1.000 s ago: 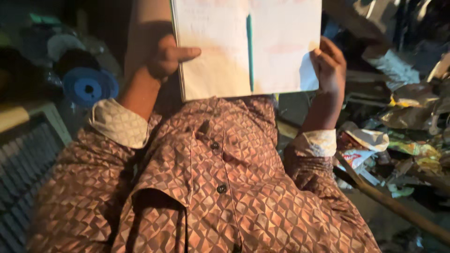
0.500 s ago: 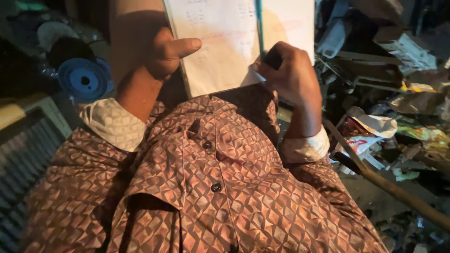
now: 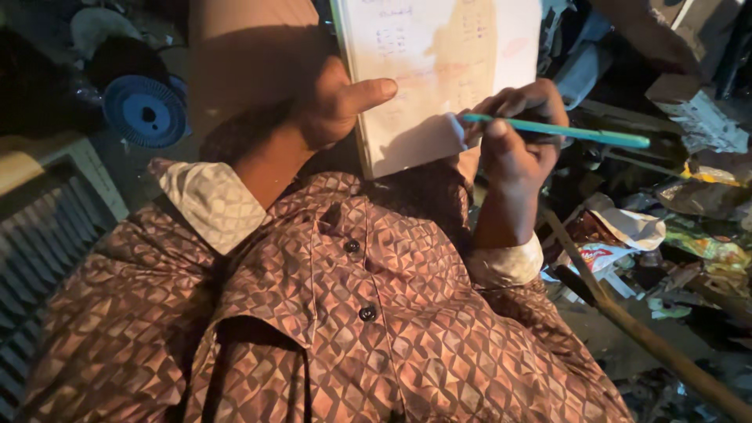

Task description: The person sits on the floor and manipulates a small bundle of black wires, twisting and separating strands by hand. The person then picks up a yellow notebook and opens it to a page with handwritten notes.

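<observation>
My left hand [image 3: 333,106] grips the left edge of a white notebook [image 3: 439,70] with handwriting on its page, thumb lying across the paper. My right hand [image 3: 513,141] holds a teal pen [image 3: 564,133] that points right, and its fingers also pinch the curled lower corner of the page. The notebook rests upright over my lap, above my brown patterned shirt [image 3: 352,313].
A blue round disc [image 3: 145,110] lies on the floor at the left beside a ribbed grey panel [image 3: 47,227]. At the right lie crumpled wrappers [image 3: 627,231], scraps and a long wooden stick [image 3: 650,341].
The notebook went from spread open to folded onto one page. My right hand moved left from the outer edge to the page's lower corner, and the pen now shows in it.
</observation>
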The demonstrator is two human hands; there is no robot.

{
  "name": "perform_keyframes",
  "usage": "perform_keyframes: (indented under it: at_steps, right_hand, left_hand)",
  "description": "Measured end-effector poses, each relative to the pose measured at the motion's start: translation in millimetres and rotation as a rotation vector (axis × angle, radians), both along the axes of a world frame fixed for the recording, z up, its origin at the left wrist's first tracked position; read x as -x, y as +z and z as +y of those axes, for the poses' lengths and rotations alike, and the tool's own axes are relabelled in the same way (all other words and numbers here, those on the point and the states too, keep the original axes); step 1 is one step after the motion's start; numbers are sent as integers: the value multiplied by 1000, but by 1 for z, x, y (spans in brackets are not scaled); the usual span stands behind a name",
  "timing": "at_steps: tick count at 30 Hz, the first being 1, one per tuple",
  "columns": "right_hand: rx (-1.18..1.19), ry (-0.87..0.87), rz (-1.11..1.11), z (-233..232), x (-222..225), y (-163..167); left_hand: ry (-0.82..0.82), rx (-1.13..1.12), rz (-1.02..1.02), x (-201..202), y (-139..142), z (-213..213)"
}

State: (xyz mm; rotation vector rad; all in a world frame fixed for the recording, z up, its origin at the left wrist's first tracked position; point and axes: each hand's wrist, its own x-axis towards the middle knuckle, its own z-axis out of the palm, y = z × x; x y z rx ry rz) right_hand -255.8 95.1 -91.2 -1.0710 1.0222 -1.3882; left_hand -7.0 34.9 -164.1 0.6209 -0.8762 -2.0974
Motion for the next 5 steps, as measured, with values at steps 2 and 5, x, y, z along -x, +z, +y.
perform_keyframes:
  at_steps: [2,5]
  right_hand:
    - [48,-146,-49,-2,1,-7]
    - [58,-205,-137,-1,11,-5]
  left_hand:
    - [6,-26,6,-12,4,4]
    - [7,-58,-28,-25,12,0]
